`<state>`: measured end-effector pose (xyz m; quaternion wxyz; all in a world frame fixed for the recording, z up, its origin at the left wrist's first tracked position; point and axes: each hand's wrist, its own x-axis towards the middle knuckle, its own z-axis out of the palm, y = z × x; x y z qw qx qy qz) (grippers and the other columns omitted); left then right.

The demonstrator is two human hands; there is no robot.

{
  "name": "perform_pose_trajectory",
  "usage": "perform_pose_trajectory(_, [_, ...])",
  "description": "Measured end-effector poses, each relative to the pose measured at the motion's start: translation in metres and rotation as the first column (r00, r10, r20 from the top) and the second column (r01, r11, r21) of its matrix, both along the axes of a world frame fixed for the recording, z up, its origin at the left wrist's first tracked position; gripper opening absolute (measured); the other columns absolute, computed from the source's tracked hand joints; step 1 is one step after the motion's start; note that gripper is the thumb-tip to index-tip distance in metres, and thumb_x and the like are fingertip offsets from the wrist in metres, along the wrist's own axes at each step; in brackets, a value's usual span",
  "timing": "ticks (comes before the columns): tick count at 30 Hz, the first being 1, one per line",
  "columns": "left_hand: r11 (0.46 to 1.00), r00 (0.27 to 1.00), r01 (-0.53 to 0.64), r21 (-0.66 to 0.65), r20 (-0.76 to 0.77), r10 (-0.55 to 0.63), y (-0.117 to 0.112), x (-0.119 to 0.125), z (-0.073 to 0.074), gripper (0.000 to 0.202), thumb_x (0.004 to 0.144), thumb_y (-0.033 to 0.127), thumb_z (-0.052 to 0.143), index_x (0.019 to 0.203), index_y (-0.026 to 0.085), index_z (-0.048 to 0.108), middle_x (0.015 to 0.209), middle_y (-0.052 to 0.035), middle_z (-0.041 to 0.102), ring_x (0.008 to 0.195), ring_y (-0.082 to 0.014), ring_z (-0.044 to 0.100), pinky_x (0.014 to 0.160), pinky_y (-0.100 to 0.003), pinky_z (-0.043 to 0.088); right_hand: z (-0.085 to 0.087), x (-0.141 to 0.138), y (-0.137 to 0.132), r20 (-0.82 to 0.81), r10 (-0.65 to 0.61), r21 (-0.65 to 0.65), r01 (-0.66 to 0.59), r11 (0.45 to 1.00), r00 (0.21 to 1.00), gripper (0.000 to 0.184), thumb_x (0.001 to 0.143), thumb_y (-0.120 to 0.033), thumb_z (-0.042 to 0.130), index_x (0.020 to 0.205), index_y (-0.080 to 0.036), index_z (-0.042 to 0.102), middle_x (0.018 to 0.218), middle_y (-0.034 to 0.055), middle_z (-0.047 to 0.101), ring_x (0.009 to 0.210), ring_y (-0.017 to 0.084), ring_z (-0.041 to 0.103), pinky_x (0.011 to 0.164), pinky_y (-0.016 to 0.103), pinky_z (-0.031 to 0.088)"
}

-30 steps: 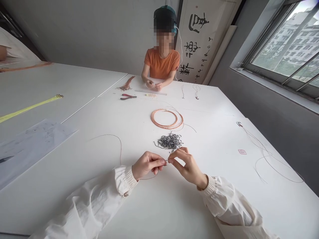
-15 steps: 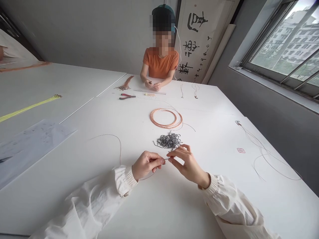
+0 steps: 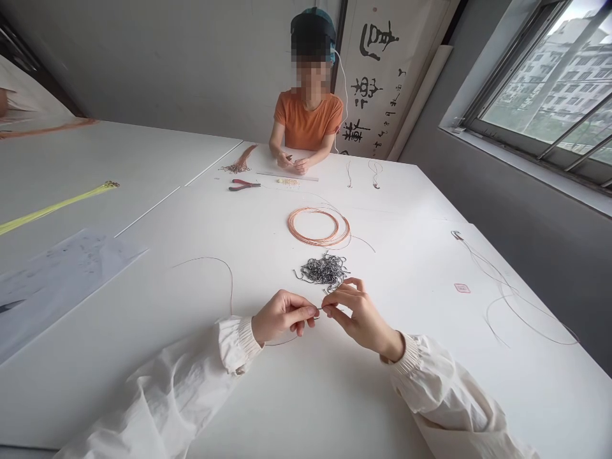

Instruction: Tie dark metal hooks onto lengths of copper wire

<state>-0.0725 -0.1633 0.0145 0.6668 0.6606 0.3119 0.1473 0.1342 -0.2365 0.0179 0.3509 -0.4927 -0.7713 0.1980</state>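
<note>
Over at far left, one yellow bundle of line [image 3: 62,203] lies on the white table [image 3: 296,408], papers [image 3: 71,271] in front of it, overlapping too much to count. Moving right, one loose thin line [image 3: 232,287] curls out beyond the left sleeve [image 3: 176,376]; farther back sit one orange bundle of strands [image 3: 247,156] and one pair of red-handled pliers [image 3: 245,185]. Now the action! The left hand [image 3: 283,317] pinches one small dark piece, a fish hook [image 3: 320,309] by the look of it, held between the two hands. Beyond it, one orange coil [image 3: 292,231], then one heap of fish hooks [image 3: 324,270], far too tangled to count. The right hand [image 3: 356,315] pinches that same piece from its side, perhaps with line caught in too. Step in hand, I'd judge: fitting line against the shank. The next move calls for a firm left pinch and small, careful right fingertip work. Far right, one hooked set of lines [image 3: 458,236], number of hooks unclear, and one red-edged tag [image 3: 461,288].
</note>
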Motion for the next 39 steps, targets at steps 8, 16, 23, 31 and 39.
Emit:
perform_pose_trajectory(8, [0.999,0.997,0.044,-0.022,-0.061,-0.045,0.0012,-0.0013,0.0062,0.034,0.082,0.043,0.068,0.084,0.010,0.075,0.070,-0.0068,0.069,0.040,-0.0068,0.051,0.038,-0.019,0.030,0.0051,-0.0007,-0.0021,0.072,0.050,0.009,-0.051,0.999,0.996,0.013,0.096,-0.019,0.054,0.091,-0.027,0.064,0.075,-0.0019,0.070,0.073,0.017,0.061,0.104,0.049,0.027])
perform_pose_trajectory(16, [0.998,0.998,0.032,0.058,-0.049,-0.029,0.0015,-0.0002,0.0073,0.034,0.080,0.044,0.071,0.077,0.010,0.075,0.068,-0.0052,0.066,0.049,-0.0084,0.051,0.049,-0.022,0.043,0.0066,-0.0012,-0.0031,0.086,0.070,-0.004,-0.070,0.998,0.994,0.012,0.096,-0.021,0.055,0.092,-0.026,0.065,0.074,-0.0012,0.071,0.071,0.017,0.061,0.104,0.050,0.027])
perform_pose_trajectory(23, [0.992,0.997,0.058,0.111,-0.056,-0.052,0.0014,-0.0018,0.0047,0.035,0.086,0.044,0.064,0.080,0.010,0.071,0.070,-0.0043,0.062,0.054,-0.0093,0.053,0.054,-0.022,0.045,0.0030,0.0003,-0.0020,0.057,0.067,-0.047,-0.064,0.997,0.996,0.008,0.094,-0.022,0.060,0.098,-0.027,0.065,0.076,-0.0018,0.071,0.076,0.018,0.063,0.105,0.050,0.027])
perform_pose_trajectory(31, [0.988,0.995,0.085,0.128,-0.070,-0.076,0.0010,-0.0035,0.0052,0.037,0.089,0.044,0.061,0.083,0.009,0.071,0.066,-0.0036,0.061,0.049,-0.0085,0.052,0.052,-0.022,0.043,0.0080,-0.0011,-0.0030,0.059,0.052,-0.057,-0.049,0.997,0.997,0.008,0.094,-0.021,0.059,0.091,-0.027,0.064,0.075,-0.0030,0.071,0.073,0.017,0.061,0.105,0.049,0.026])
perform_pose_trajectory(39, [0.976,0.994,0.100,0.195,-0.073,-0.087,0.0008,-0.0020,0.0089,0.031,0.084,0.041,0.066,0.079,0.011,0.074,0.077,-0.0054,0.063,0.059,-0.0102,0.056,0.058,-0.022,0.048,0.0089,-0.0017,-0.0051,0.075,0.068,-0.063,-0.063,0.996,0.995,0.010,0.094,-0.020,0.058,0.092,-0.025,0.066,0.075,-0.0026,0.070,0.073,0.015,0.060,0.105,0.047,0.026])
